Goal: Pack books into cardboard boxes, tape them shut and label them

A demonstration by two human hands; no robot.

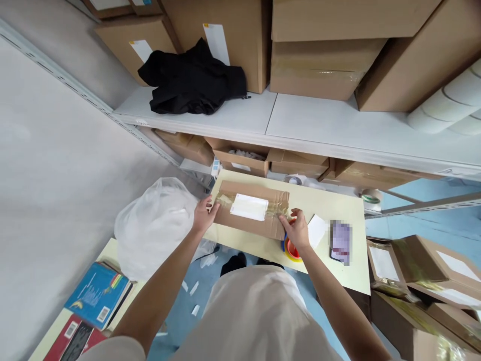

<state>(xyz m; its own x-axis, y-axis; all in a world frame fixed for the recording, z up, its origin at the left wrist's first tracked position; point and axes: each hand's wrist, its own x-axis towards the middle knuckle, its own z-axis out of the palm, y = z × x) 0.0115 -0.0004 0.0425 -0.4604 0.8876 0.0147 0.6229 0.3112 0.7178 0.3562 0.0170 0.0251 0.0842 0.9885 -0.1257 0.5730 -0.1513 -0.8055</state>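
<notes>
A flat brown cardboard box point(240, 228) lies on the pale yellow table, with clear tape across its ends and a white label point(249, 207) on top. My left hand point(205, 216) grips its left end, the thumb on the upper face and the fingers at the edge. At the right end my right hand point(297, 229) holds the box, its thumb on the near corner and its fingers bent past the side. Under my right wrist are tape rolls point(292, 249) in red, yellow and blue, partly hidden. A white paper point(316, 229) lies just right of that hand.
A phone point(341, 242) lies on the table's point(351, 276) right. Shelves point(311, 118) behind hold cartons, a black garment point(195, 80) and white rolls point(451, 100). A white plastic bag point(156, 225) and books point(98, 293) are at left; taped boxes point(424, 260) are stacked at right.
</notes>
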